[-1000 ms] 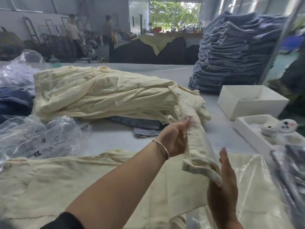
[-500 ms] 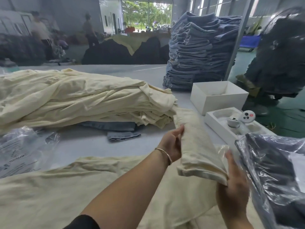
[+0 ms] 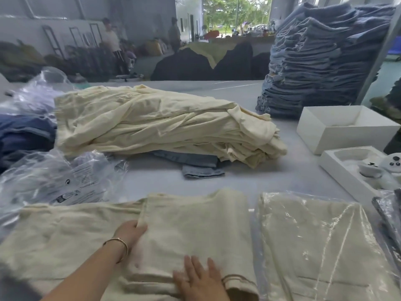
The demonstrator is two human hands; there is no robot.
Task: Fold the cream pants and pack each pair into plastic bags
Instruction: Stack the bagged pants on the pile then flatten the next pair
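A pair of cream pants (image 3: 186,231) lies flat on the table in front of me, one part folded over the other. My left hand (image 3: 130,232) holds the folded layer's left edge, thumb over the cloth. My right hand (image 3: 198,279) presses flat on the near part with straight fingers. A bagged cream pair (image 3: 312,242) in clear plastic lies to the right. A big heap of unfolded cream pants (image 3: 165,122) sits beyond, across the table's middle.
Empty plastic bags (image 3: 65,181) lie at the left. A tall stack of blue jeans (image 3: 321,57) stands back right. A white open box (image 3: 345,129) and a white tray (image 3: 355,170) with small devices sit at the right. Bagged dark garments (image 3: 390,213) touch the right edge.
Both hands brought the lifted pant leg down and laid it folded across the pair on the table. The right hand now lies flat on it.
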